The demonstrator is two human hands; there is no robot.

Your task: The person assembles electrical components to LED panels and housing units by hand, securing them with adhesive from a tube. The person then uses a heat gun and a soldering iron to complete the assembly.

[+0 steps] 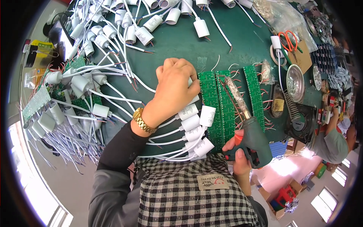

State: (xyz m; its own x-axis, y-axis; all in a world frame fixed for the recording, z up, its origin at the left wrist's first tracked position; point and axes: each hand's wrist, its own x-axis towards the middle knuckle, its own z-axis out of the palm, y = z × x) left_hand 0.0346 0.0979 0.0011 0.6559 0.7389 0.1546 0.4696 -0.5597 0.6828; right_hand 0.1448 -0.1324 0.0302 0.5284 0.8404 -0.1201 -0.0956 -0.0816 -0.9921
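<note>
My left hand (176,85), with a gold watch at the wrist, is closed with curled fingers. A bit of a white cylindrical housing (190,81) shows between its thumb and fingers; the rest is hidden. Below that hand, a row of white housings with cables (189,124) lies against the green circuit board panels (210,109). My right hand (239,157) grips a dark green soldering gun (255,138) with an orange-red trigger. The gun's metal barrel (237,97) points away from me over the panels. Thin red and white wires stick out from the panels' edges.
Many white housings with cables (100,38) are heaped at the far left, more at the near left (56,115). To the right are orange-handled scissors (289,41), a round metal dish (295,84), a coiled spring stand (290,104) and a black device (302,125). Another person (331,143) sits beyond.
</note>
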